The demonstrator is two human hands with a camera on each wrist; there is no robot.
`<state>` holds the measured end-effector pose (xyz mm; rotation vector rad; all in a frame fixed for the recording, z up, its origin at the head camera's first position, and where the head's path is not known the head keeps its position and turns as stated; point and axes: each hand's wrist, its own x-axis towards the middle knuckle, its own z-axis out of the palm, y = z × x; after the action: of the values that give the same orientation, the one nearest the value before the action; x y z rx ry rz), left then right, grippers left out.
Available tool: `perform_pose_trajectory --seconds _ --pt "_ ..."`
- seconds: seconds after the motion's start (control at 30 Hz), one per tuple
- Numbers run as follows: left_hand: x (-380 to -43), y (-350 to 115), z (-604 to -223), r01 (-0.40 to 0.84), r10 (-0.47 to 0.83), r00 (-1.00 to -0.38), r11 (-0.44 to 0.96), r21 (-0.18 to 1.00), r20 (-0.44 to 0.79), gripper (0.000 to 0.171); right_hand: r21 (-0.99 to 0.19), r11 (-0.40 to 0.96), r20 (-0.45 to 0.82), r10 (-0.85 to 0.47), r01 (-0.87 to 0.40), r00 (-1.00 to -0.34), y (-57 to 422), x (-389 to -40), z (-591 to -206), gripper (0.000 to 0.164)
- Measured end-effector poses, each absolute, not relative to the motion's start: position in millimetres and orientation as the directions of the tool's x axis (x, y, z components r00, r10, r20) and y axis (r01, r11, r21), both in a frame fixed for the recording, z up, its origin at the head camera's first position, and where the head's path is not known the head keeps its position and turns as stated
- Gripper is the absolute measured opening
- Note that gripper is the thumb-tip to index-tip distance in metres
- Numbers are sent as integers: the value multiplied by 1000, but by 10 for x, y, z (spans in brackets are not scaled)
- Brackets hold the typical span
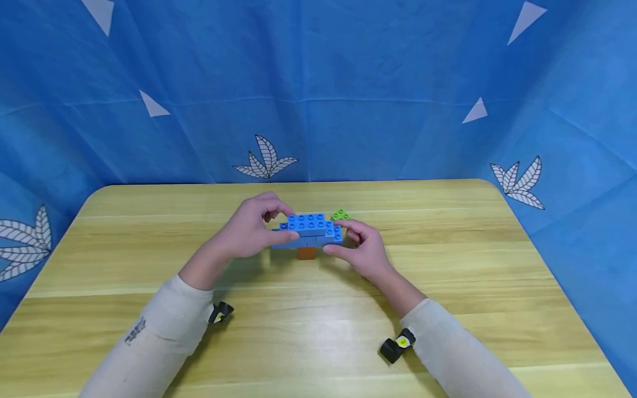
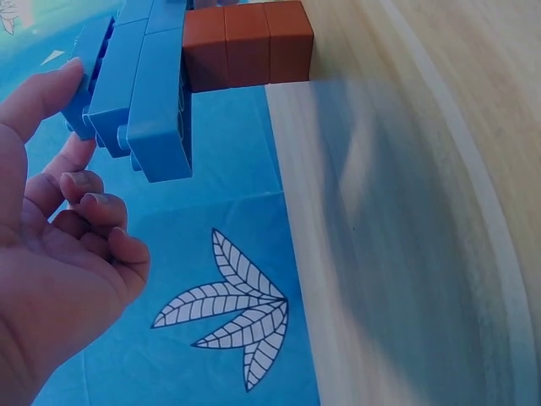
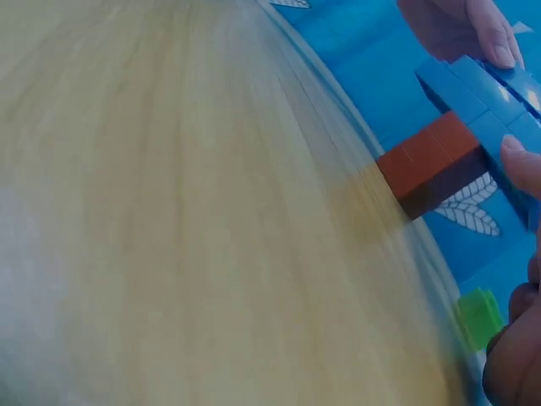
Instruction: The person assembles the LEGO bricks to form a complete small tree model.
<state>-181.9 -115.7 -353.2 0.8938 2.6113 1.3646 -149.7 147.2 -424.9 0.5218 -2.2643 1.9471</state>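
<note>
A brown column (image 2: 249, 46) of three stacked toy bricks stands on the table and carries stepped layers of blue bricks (image 1: 318, 241), widest at the bottom. My left hand (image 1: 254, 226) pinches the top blue brick (image 1: 306, 224) near its left end, thumb in front and index finger behind. The other fingers of that hand curl toward the palm in the left wrist view. At the right end, my right hand (image 1: 364, 250) holds the blue layers between thumb and index finger. Its thumb (image 3: 520, 165) lies against a blue side in the right wrist view.
A small green brick (image 1: 340, 214) sits behind the right end of the blue layers. The wooden table (image 1: 149, 221) ends at a blue cloth backdrop (image 1: 348, 110) with leaf prints. Black wrist cameras (image 1: 396, 346) stick out from both sleeves.
</note>
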Motion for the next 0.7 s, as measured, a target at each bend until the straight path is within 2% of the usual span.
perform_pose_trajectory --seconds 0.17,0.27,0.43,0.7 --pt "-1818 -1159 -3532 471 520 -828 437 766 212 31 -879 128 431 -200 -460 -880 1353 -1394 -3855 39" --pt "-1815 -1158 -3529 473 519 -827 434 767 216 30 -851 158 466 -210 -501 -859 1309 -1392 -3725 34" --pt "-1807 -1152 -3536 471 516 -829 435 767 216 30 -857 189 436 -228 -479 -871 1296 -1424 -3669 28" --pt "-1804 -1130 -3536 487 505 -829 437 757 242 30 -881 141 416 -227 -452 -881 1289 -1429 -3720 25"
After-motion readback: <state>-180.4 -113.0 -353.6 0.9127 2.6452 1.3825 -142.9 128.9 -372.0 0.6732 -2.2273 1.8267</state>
